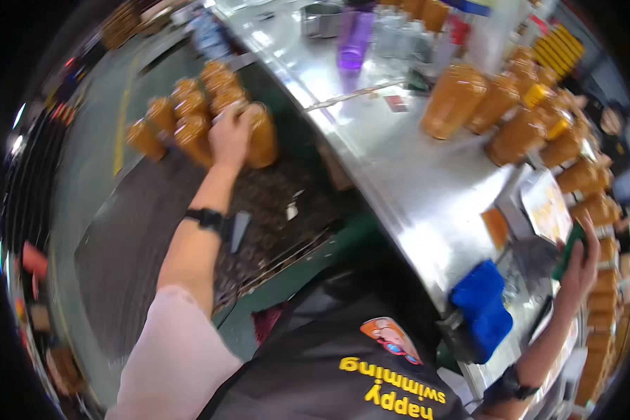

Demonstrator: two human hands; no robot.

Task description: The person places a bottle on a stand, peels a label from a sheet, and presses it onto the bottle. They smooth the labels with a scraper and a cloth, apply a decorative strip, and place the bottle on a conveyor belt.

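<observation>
My left hand reaches out to the left, fingers closed around the top of a tall clear jar with orange-brown contents. That jar stands at the right end of a group of similar jars on a dark, worn surface. At the right, my right hand is closed on the green handle of a scraper, whose wide grey blade points left. The blade is beside a shallow metal tray with orange smears. Motion blur hides the finger details.
A steel table runs diagonally through the view. Large filled jars crowd its far right side. A purple bottle, a metal pot and clear bottles stand at the back. A blue cloth lies near me. Another person is at far right.
</observation>
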